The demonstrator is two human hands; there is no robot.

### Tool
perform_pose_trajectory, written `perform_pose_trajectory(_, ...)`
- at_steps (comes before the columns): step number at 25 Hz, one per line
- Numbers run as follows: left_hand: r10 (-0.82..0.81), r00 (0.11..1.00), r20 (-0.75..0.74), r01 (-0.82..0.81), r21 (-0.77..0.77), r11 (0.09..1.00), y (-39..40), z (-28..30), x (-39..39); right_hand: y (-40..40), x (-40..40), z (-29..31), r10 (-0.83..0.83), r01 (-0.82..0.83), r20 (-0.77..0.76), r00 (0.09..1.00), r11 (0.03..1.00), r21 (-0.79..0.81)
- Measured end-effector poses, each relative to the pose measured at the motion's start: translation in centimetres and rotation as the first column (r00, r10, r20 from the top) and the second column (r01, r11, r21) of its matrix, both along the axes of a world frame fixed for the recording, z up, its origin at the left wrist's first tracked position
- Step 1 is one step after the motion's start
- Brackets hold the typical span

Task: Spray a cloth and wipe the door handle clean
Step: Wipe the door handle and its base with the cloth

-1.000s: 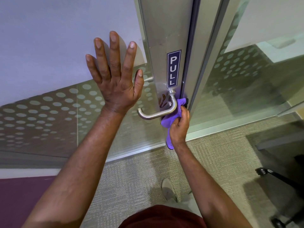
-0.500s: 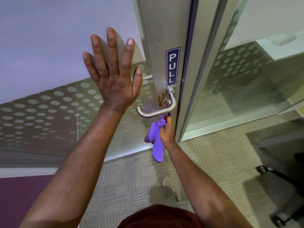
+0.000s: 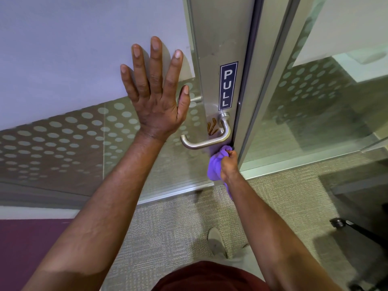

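One piece of readable text shows: the word "PULL" in white capital letters, stacked to read lengthwise down a narrow dark blue sign (image 3: pixel 228 85) with a thin white border. The sign stands on the brushed metal stile of the door (image 3: pixel 218 38), just above the base of the door handle (image 3: pixel 206 141). No other lettering, brand or number can be read.

A purple cloth (image 3: pixel 214 166) is seen under a brushed silver door handle (image 3: pixel 206 141). White "PULL" lettering is set on a navy sign (image 3: pixel 228 86). Pale frosted dots are scattered across the glass panel (image 3: pixel 63 143). Brown streaks (image 3: pixel 212 129) are spotted on the grey door frame (image 3: pixel 220 34). Beige woven carpet (image 3: pixel 178 223) is shown below.
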State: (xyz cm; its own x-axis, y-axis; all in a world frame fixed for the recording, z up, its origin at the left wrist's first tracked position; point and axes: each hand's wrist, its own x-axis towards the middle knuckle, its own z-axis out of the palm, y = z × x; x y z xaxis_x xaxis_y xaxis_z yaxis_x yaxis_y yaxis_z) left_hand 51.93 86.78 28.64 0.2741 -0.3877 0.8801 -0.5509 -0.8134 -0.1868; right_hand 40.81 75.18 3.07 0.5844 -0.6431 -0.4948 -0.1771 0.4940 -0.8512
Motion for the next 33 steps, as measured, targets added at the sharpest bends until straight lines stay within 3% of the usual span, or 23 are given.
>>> perform_pose_trajectory(6,-0.001,1.0,0.001,0.001,-0.008,1.0,-0.1,-0.1,0.0,-0.1,-2.0,4.4,0.059,-0.068,0.128,0.99,0.995,0.072)
perform_pose_trajectory(10,0.004,1.0,0.004,-0.004,-0.014,1.0,-0.1,-0.2,0.0,0.7,-4.2,5.9,0.027,-0.036,0.133,0.991,0.997,0.067)
perform_pose_trajectory(14,-0.013,1.0,0.003,0.013,-0.01,1.0,0.0,-0.2,0.0,3.3,-5.7,7.7,-0.012,0.029,0.128,0.992,0.991,-0.13)
perform_pose_trajectory(19,-0.027,1.0,-0.012,0.027,-0.011,1.0,0.1,-0.3,0.0,4.1,-3.7,10.1,0.012,0.051,0.135,0.991,0.89,-0.454)
perform_pose_trajectory(27,-0.038,0.999,-0.005,0.038,-0.014,0.999,-0.1,-0.1,0.0,5.9,-0.4,9.1,0.074,-0.036,0.035,0.997,0.777,-0.628)
perform_pose_trajectory(33,-0.048,0.999,-0.008,0.048,-0.012,0.999,-0.1,0.1,-0.1,5.2,-1.4,7.9,0.206,-0.102,0.026,0.978,0.585,-0.804)
